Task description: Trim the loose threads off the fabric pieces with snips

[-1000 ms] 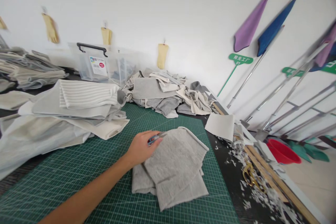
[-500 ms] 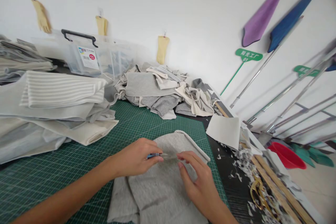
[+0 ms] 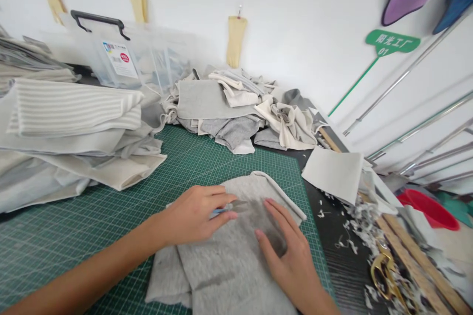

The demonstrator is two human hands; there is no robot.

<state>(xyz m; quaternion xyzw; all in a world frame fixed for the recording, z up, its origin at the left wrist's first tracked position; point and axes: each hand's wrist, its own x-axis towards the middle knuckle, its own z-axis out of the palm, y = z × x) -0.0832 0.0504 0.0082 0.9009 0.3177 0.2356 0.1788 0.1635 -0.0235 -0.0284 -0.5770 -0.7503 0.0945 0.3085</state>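
Folded grey fabric (image 3: 229, 266) lies on the green cutting mat (image 3: 207, 162), with a rolled edge at its upper right. My left hand (image 3: 201, 214) is closed on small blue thread snips (image 3: 238, 204), whose pointed blades face right over the fabric. To the right of the blades, my right hand (image 3: 291, 251) rests at the fabric, thumb and fingers apart, with nothing visible between them.
Stacked pale fabrics (image 3: 74, 108) stand at the left. A heap of cloth pieces (image 3: 207, 98) and a clear plastic box (image 3: 148, 59) are at the back. Gold scissors (image 3: 384, 270), wooden strips (image 3: 417, 261) and thread scraps (image 3: 360, 221) lie at the right.
My right thumb and fingers have spread apart and come down toward the fabric. The snips' blades look more widely parted. The camera view has shifted, so the surroundings appear higher.
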